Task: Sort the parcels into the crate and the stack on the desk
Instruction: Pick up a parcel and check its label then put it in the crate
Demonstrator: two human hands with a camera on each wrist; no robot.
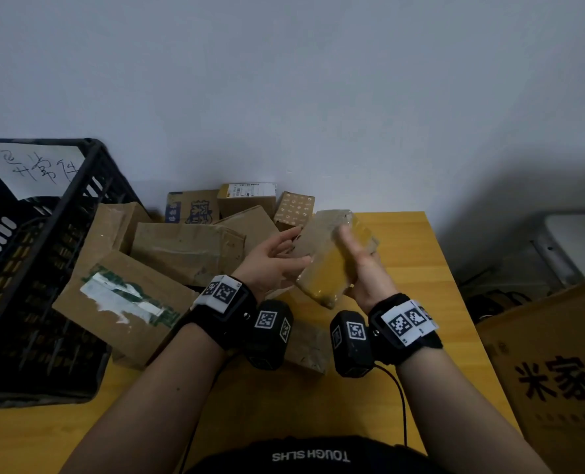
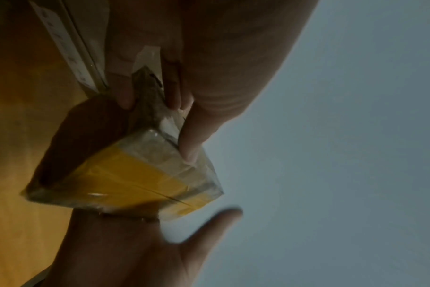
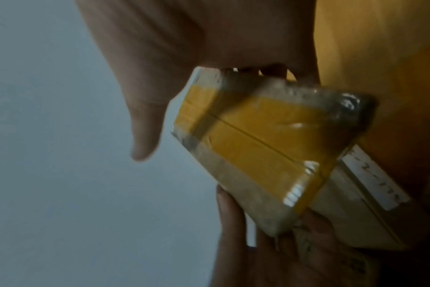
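A small parcel bound in yellow and clear tape is held tilted above the yellow desk. My right hand grips its right side, fingers behind it and thumb by its upper face. My left hand holds its left end between fingertips and thumb. The black plastic crate stands at the left, tipped toward me. Between the crate and my hands lies a pile of cardboard parcels, the nearest bearing a torn white label.
A handwritten paper sign leans inside the crate. Small boxes sit against the back wall. Another parcel lies under my wrists. A big printed carton stands off the desk's right edge.
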